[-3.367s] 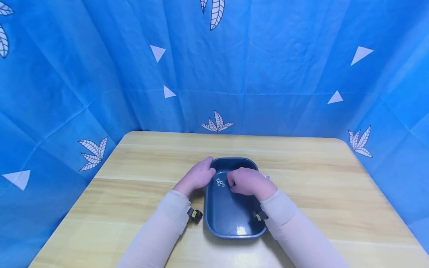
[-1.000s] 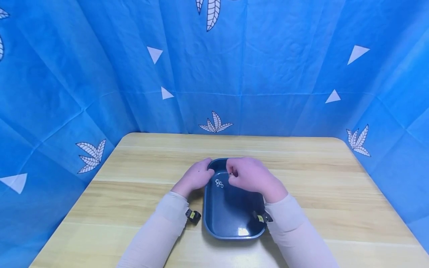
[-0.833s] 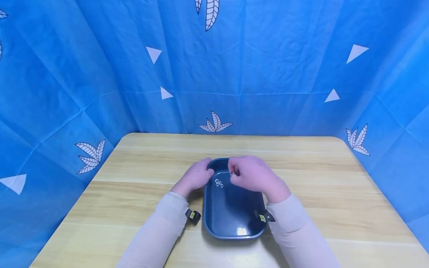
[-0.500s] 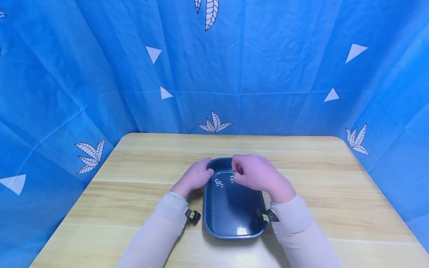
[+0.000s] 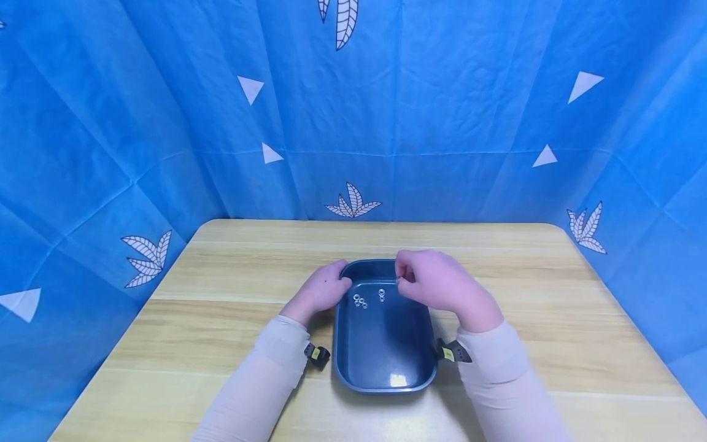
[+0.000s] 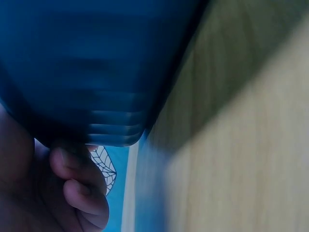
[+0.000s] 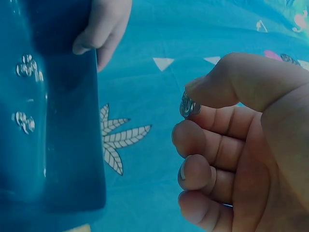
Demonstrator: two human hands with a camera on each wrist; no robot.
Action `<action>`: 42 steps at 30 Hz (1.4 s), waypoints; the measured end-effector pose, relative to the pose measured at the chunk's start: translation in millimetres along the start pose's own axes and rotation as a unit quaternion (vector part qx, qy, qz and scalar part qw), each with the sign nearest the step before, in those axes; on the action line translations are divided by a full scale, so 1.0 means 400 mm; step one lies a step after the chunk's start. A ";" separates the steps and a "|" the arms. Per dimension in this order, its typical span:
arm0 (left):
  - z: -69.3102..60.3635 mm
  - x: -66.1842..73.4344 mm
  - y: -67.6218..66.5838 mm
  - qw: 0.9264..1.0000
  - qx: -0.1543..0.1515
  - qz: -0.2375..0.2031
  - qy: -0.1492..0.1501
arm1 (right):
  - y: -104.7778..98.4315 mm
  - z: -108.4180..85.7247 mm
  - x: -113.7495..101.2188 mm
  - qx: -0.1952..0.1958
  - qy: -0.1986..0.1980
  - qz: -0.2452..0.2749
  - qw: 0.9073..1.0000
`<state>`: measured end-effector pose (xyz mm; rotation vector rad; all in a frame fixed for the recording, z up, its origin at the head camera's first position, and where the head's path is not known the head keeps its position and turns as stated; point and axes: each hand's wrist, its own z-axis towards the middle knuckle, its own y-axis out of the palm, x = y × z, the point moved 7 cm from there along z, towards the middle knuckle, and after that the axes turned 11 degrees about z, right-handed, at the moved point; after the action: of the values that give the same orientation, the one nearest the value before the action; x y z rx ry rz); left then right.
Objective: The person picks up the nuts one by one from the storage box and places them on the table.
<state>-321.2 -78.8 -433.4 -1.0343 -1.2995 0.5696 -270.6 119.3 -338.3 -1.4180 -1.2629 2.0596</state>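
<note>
A dark blue rectangular tray [image 5: 386, 350] lies on the table. My left hand [image 5: 323, 287] grips its far left rim; in the left wrist view the fingers [image 6: 87, 195] curl at the tray's corner. Between thumb and forefinger, my right hand [image 7: 241, 140] pinches a small shiny nut [image 7: 187, 105], with the other fingers curled. That hand hovers over the tray's far right rim in the head view. Inside the tray, a cluster of several nuts [image 5: 356, 298] sits at the left, and a pair of nuts [image 5: 382, 293] lies to its right.
The tray stands on a light wooden table [image 5: 248, 264] with rounded far corners. A blue curtain [image 5: 442, 123] with white leaves and triangles encloses the back and sides. Wrist cameras are strapped near both cuffs, the left camera [image 5: 319, 355] beside the tray.
My right hand has risen and moved right from inside the tray to its right rim, uncovering the pair of nuts. The left hand keeps its grip on the tray.
</note>
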 end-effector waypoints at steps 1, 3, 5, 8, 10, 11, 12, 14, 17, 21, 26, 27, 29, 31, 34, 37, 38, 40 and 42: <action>0.000 0.000 0.000 1.000 0.001 0.000 0.000 | -0.004 -0.001 0.004 0.001 0.002 0.001 1.000; 0.000 0.000 0.000 1.000 0.002 0.001 0.001 | -0.011 -0.004 0.011 0.001 0.006 0.003 1.000; 0.001 -0.001 0.000 1.000 0.001 0.001 0.001 | -0.018 -0.006 0.019 0.000 0.008 0.005 1.000; 0.000 -0.001 -0.001 1.000 0.001 -0.002 0.002 | -0.025 -0.010 0.031 -0.003 0.010 0.006 1.000; 0.000 0.000 -0.002 1.000 0.001 -0.004 0.004 | -0.030 -0.011 0.042 -0.001 0.011 0.006 1.000; -0.001 0.000 -0.002 1.000 0.001 -0.004 0.003 | -0.033 -0.011 0.047 0.000 0.012 0.007 1.000; -0.002 0.001 -0.003 1.000 0.001 -0.005 0.003 | -0.035 -0.012 0.053 0.002 0.014 0.008 1.000; -0.002 0.002 -0.002 1.000 0.002 -0.006 0.005 | -0.038 -0.013 0.068 0.003 0.021 0.015 1.000; -0.002 0.001 0.000 1.000 0.000 -0.007 0.001 | -0.040 -0.016 0.092 0.001 0.035 0.028 0.999; 0.000 0.000 0.003 1.000 -0.002 -0.005 -0.004 | -0.044 -0.020 0.122 -0.002 0.049 0.036 0.998; 0.002 -0.004 0.005 1.000 -0.004 -0.001 -0.005 | -0.049 -0.021 0.154 -0.002 0.055 0.033 0.998; 0.002 -0.005 0.005 1.000 -0.004 -0.002 -0.006 | -0.050 -0.021 0.160 -0.002 0.056 0.033 0.998; 0.002 -0.007 0.006 1.000 -0.005 -0.003 -0.007 | -0.051 -0.021 0.169 -0.002 0.057 0.032 0.998; 0.003 -0.009 0.007 1.000 -0.004 -0.004 -0.007 | -0.052 -0.024 0.177 -0.004 0.060 0.034 0.998; 0.003 -0.011 0.008 1.000 -0.005 -0.006 -0.007 | -0.052 -0.028 0.187 -0.008 0.065 0.040 0.997; 0.001 -0.009 0.007 1.000 -0.005 -0.008 -0.006 | -0.051 -0.031 0.197 -0.013 0.073 0.045 0.996; 0.001 -0.008 0.007 1.000 -0.005 -0.008 -0.005 | -0.051 -0.032 0.201 -0.015 0.078 0.046 0.996; -0.001 -0.007 0.006 1.000 -0.004 -0.008 -0.004 | -0.051 -0.033 0.210 -0.018 0.088 0.047 0.995; -0.001 -0.006 0.005 1.000 -0.003 -0.009 -0.004 | -0.051 -0.034 0.220 -0.021 0.098 0.047 0.994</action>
<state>-320.8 -80.0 -436.2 -1.0245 -1.3165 0.5558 -302.1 197.7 -373.5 -1.6826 -1.1861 1.9058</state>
